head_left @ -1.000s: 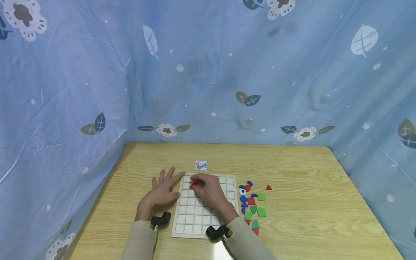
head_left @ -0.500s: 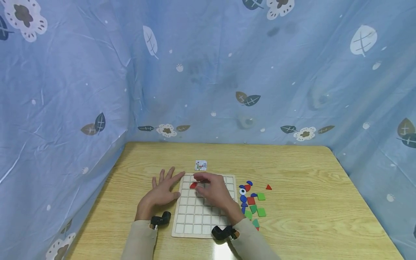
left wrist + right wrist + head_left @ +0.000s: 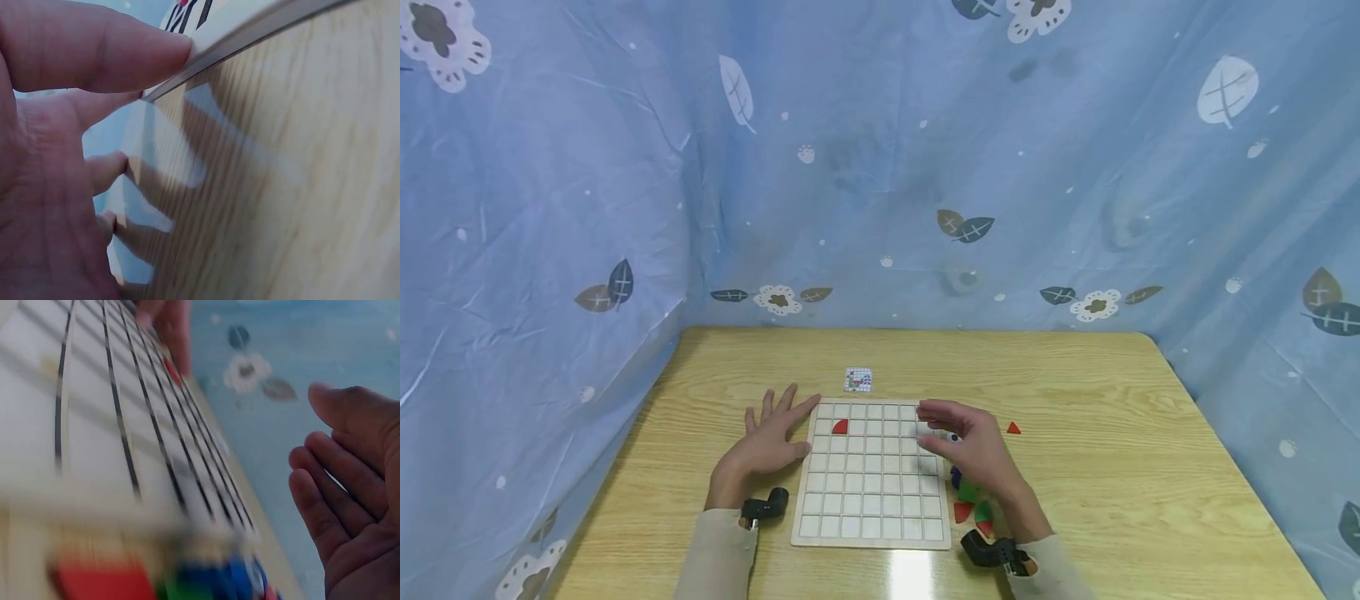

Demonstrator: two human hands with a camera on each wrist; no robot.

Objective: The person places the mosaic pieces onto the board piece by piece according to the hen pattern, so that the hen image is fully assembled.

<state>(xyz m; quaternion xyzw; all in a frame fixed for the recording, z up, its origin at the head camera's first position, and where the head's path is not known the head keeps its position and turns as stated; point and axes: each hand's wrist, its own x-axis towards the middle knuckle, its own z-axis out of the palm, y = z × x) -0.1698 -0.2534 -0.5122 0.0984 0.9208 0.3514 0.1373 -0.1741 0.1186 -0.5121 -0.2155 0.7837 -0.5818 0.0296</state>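
A pale wooden grid board [image 3: 871, 475] lies on the table, with one red quarter-round piece [image 3: 840, 427] in a cell near its far left corner. My left hand [image 3: 769, 446] lies flat on the table, fingers spread, thumb against the board's left edge [image 3: 250, 34]. My right hand [image 3: 966, 446] hovers with relaxed fingers over the board's right edge and the pile of red, green and blue pieces [image 3: 970, 500], holding nothing. In the right wrist view the palm [image 3: 350, 506] is bare, the board [image 3: 94, 425] blurred beside it.
A small pattern card [image 3: 858, 379] lies beyond the board. A lone red triangle [image 3: 1013, 428] sits right of the pile. The wooden table [image 3: 1112, 433] is hemmed by a blue leaf-print cloth [image 3: 880, 167] at the back and both sides.
My right hand let go of the red quarter-round piece in its cell and moved right, over the loose pieces. The left hand stayed put.
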